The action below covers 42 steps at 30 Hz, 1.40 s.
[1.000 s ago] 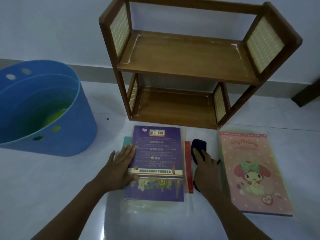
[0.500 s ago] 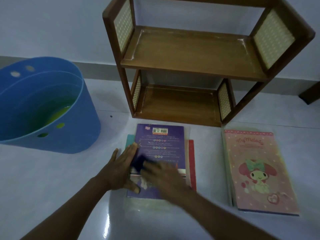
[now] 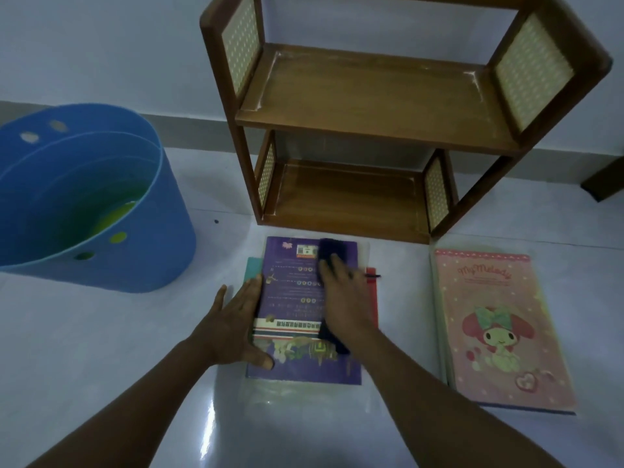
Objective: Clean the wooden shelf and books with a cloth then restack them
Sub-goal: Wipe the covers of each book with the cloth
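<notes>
Presently, the purple book (image 3: 297,312) is lying flat on the pale floor (image 3: 101,349), topmost of a small stack, directly in front of the wooden shelf (image 3: 368,106). Its cover is showing printed rows of text, a barcode label near the far edge and a striped band lower down. A teal edge and a red edge of other books are protruding from beneath it on either side. The shelf is standing with both tiers bare, whitish residue lining the corners of the upper board.

The left hand (image 3: 233,325) is lying flat and spread, gripping nothing, its fingers pressing along the book's left edge. The right hand (image 3: 344,298) is pressing palm-down on a dark cloth (image 3: 332,253) spread across the cover; the cloth is pinned under the flat hand, not clenched, and it is showing past the fingertips near the barcode and again below the wrist.

Compared with half a second earlier, the right hand and cloth are sitting farther up and to the right on the cover; the left hand is keeping its place.

A pink book (image 3: 499,329) is lying apart to the right. A blue tub (image 3: 111,265) is standing to the left.
</notes>
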### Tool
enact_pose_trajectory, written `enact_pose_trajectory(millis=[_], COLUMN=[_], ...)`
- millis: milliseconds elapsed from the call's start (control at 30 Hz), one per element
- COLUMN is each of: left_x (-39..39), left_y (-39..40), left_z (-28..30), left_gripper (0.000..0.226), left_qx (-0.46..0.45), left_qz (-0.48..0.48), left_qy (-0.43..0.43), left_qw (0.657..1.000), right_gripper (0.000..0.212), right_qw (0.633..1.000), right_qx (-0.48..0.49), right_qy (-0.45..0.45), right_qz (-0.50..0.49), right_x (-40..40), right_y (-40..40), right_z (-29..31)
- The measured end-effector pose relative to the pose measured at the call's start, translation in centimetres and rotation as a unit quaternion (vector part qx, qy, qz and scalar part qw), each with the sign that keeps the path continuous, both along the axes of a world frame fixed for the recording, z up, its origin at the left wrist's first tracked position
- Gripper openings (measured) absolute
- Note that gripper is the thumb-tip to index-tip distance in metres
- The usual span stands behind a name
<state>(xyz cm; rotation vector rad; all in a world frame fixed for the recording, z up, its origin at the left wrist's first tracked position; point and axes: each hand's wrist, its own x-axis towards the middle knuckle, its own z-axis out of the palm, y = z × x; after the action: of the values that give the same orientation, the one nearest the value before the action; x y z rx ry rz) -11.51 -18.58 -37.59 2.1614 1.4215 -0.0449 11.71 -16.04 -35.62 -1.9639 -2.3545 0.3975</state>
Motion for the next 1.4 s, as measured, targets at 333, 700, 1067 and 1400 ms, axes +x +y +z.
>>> enact_pose_trajectory(millis=[333,700,1067,1400], left_x=[0.1,4.5,-0.1,4.3], left_y=[-0.4,-6.5,-6.2,-3.0], left_z=[1.0,2.1,4.0,5.6], left_gripper=[0.138,0.052,0.102,0.034], left_qx=[0.001,-0.138,-0.213,0.158], left_qz=[-0.004,0.38,0.041,-0.018], left_qy=[0.03,-0.113,-0.222,-0.101], left_qw=[1.0,0.908,0.951,0.982], right_gripper=[0.049,0.067,0.073,0.064], right_qw=[0.989,0.976,0.987,0.977], right_qx=[0.067,-0.155,-0.142,-0.157], right_qy=[0.037,-0.063,0.009,0.126], right_qz=[0.127,-0.139,-0.067,-0.067], right_x=[1.1,8.9,10.5,11.8], right_y=[-7.6,-5.9,-5.9,-5.2], right_z=[-0.9,-1.2,0.0,0.1])
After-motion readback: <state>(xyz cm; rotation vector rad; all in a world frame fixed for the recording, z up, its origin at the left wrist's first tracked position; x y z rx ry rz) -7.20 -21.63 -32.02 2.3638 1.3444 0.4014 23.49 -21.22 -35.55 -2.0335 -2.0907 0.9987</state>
